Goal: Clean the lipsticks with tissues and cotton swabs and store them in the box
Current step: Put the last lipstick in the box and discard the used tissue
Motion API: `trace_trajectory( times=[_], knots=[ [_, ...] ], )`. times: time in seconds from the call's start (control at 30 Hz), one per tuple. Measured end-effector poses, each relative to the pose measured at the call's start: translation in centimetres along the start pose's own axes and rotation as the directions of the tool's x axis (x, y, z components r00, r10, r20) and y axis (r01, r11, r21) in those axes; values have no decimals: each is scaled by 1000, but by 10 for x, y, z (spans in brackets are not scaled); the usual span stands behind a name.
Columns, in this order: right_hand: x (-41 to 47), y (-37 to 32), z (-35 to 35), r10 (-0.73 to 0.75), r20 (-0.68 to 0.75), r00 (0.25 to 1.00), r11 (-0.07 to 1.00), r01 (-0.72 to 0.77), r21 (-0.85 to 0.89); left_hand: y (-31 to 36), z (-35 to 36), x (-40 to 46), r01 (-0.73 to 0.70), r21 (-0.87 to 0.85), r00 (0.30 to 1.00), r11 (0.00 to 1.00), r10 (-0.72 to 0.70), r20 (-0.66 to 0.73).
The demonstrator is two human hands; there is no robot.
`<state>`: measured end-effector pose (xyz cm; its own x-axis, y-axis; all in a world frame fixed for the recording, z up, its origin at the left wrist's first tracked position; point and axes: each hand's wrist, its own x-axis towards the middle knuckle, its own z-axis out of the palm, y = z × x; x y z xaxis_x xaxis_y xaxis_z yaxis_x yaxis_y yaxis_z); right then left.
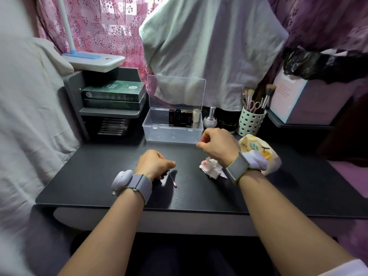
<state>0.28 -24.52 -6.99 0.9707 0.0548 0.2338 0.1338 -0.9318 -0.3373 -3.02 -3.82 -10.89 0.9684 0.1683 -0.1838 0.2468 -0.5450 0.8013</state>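
Observation:
A clear plastic box (173,136) stands open at the back of the black table (95,176), its lid upright. Several lipsticks (184,117) stand in a row in its right rear part. My right hand (217,145) hovers by the box's right front corner with curled fingers and nothing visible in it. My left hand (154,164) rests on the table, fingers curled. A cotton swab (172,179) with a pink-stained tip lies slanted beside it, its upper end at the fingertips; whether they pinch it is unclear. A crumpled, pink-stained tissue (212,168) lies under my right wrist.
A tissue pack (253,145) sits right of my right hand, behind it a green brush holder (251,123) and a small round bottle (210,120). A grey shelf with green boxes (113,93) and a lamp (93,60) stands at the left. A shirt (211,52) hangs behind the box.

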Motion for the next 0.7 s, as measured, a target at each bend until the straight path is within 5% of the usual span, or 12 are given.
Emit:
trace_trajectory(
  times=[0.27, 0.7],
  knots=[
    [-14, 13, -17, 111, 178, 978, 992, -99, -78, 12, 0, -9, -10, 203, 1000, 979, 8, 12],
    [-24, 14, -6, 134, 271, 953, 990, -118, -74, 9, -10, -6, 21, 196, 999, 980, -28, 35]
  ],
)
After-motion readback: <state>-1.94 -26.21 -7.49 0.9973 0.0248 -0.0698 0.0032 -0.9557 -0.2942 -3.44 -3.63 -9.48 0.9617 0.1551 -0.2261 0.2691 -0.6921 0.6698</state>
